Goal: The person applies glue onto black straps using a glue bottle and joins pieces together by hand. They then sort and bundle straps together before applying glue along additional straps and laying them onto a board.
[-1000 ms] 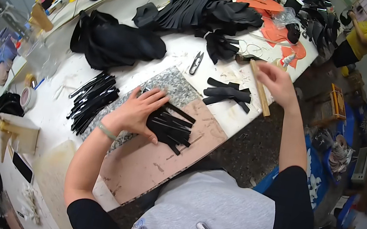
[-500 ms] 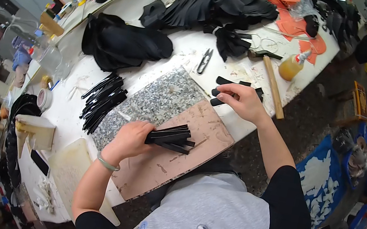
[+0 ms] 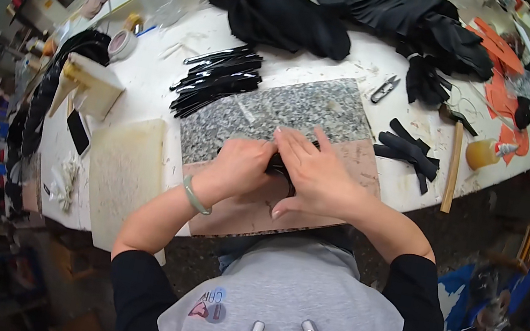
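My left hand (image 3: 242, 164) is closed around a bundle of black strips (image 3: 281, 168), which is mostly hidden under both hands. Against that bundle lies my right hand (image 3: 314, 178), fingers stretched out and thumb apart. Both hands are over a tan board (image 3: 235, 211), whose far side meets a speckled grey stone slab (image 3: 282, 108). Beyond the slab's left edge lies a pile of glossy black strips (image 3: 219, 83). Several matte black strips (image 3: 409, 154) lie loosely crossed to the right of the board.
Snips (image 3: 385, 89) lie beyond the slab. A wooden stick (image 3: 451, 173) and a bottle of amber liquid (image 3: 483, 155) stand or lie at right. Black material (image 3: 285, 9) and orange sheets (image 3: 497, 96) lie behind. A pale board (image 3: 125, 176) and a phone (image 3: 78, 132) are at left.
My right hand has come from the loose strips at right to the bundle in my left hand. The bundle's fanned ends are now largely covered. The view has turned leftward.
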Tool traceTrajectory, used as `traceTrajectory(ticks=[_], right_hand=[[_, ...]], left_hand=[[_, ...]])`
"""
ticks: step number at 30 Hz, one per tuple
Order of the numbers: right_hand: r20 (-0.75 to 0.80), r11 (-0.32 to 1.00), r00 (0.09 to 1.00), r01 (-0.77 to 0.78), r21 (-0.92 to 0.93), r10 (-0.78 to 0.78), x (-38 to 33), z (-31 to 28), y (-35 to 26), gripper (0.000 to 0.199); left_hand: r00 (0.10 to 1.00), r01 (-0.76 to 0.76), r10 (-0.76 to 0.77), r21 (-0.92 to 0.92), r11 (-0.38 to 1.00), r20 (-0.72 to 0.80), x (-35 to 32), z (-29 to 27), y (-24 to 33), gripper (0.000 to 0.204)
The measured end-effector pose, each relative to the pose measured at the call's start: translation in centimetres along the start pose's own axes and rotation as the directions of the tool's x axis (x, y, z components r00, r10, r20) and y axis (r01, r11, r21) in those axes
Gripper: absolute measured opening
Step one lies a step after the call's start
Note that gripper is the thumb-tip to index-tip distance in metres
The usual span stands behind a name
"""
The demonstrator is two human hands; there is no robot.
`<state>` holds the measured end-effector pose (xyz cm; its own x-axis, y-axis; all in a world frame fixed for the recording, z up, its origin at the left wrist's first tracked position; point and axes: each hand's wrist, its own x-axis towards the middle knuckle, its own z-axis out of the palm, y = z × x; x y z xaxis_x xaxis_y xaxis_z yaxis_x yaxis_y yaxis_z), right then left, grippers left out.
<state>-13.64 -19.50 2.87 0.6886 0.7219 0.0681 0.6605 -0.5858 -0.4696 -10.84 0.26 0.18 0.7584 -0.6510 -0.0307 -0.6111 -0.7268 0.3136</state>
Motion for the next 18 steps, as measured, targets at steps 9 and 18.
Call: traceTrajectory(ticks=[9,18], right_hand=[[0.026,0.990,0.999,0.037,-0.133,-0.034,1.6,0.8,-0.3,0.103],[-0.402,0.923,0.912,0.085,0.375,0.079,2.2,1.7,2.1,0.029]], left_hand=[[0.972,-0.027,0.079,0.229,0.973,-0.222,-2.2,-1.9,1.7,0.024],[0.670,-0.131,-0.033,-0.161,0.978,-0.742,-6.8,-5.1,2.1,0.092]])
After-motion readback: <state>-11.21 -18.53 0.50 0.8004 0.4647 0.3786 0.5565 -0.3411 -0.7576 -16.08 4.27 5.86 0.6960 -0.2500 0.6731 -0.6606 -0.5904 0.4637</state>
